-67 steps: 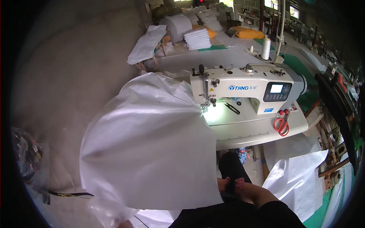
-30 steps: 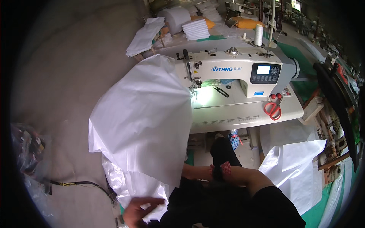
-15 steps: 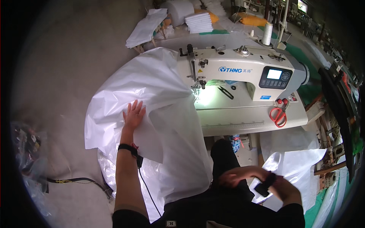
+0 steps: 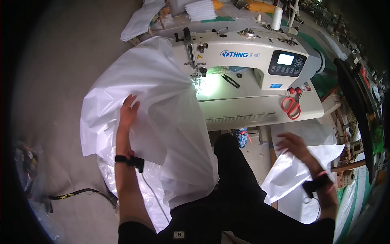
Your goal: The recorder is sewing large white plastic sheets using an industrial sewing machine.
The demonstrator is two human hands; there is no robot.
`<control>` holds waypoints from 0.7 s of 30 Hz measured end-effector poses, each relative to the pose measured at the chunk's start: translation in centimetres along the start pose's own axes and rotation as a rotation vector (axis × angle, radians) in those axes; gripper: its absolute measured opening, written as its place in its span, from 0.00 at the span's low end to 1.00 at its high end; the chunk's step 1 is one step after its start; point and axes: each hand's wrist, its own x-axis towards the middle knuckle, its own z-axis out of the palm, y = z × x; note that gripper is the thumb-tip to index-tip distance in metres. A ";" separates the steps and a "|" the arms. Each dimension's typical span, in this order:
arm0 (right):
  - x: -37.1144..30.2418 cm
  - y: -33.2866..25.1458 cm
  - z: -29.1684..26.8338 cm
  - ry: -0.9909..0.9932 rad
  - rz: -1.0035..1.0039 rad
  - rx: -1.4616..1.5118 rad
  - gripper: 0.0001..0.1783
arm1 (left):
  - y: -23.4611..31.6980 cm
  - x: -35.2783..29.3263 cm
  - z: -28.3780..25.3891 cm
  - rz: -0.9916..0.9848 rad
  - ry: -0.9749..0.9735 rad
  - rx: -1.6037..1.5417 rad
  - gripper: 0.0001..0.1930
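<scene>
A large white plastic sheet (image 4: pixel 174 122) drapes over the left end of the sewing machine (image 4: pixel 231 53) and down over my lap. One edge of it lies under the lit needle area. My left hand (image 4: pixel 128 112) is on the sheet, left of the needle, with fingers stretched out. My right hand (image 4: pixel 293 145) hangs in the air below the table's front edge, fingers apart and nothing in them. Just beneath it is another white sheet (image 4: pixel 292 166). Behind the needle lie black thread snips (image 4: pixel 230 81); red-handled scissors (image 4: pixel 291 107) lie at the table's right.
A white thread cone (image 4: pixel 276 18) stands behind the machine. Folded white sheets (image 4: pixel 200 10) are stacked on a surface at the back. A black cable (image 4: pixel 85 190) runs across the floor on the left. Assorted gear crowds the right side.
My right hand has moved from my lap out to the right and up, over the other white sheet. My left hand has turned more on its side on the sheet. The view has shifted slightly.
</scene>
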 end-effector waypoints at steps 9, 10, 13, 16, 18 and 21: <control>8.3 3.1 28.6 0.136 -0.422 -0.104 0.42 | 18.0 -19.3 1.5 0.395 0.174 0.179 0.13; 8.4 3.1 29.4 0.110 -0.354 -0.116 0.42 | 17.5 -20.1 1.7 0.423 0.217 0.177 0.13; 7.3 3.3 30.3 -0.172 -0.107 -0.055 0.29 | 15.1 -21.3 3.0 0.285 0.186 0.462 0.12; 5.7 3.8 29.2 -0.427 0.229 0.065 0.23 | 13.2 -22.0 2.5 0.233 0.081 0.581 0.08; 5.0 3.6 28.3 -0.585 0.139 -0.068 0.26 | 13.7 -22.8 1.5 0.129 -0.066 0.294 0.05; 5.2 2.4 27.8 -0.450 -0.025 0.252 0.25 | 16.3 -23.8 -0.1 0.149 0.042 0.074 0.04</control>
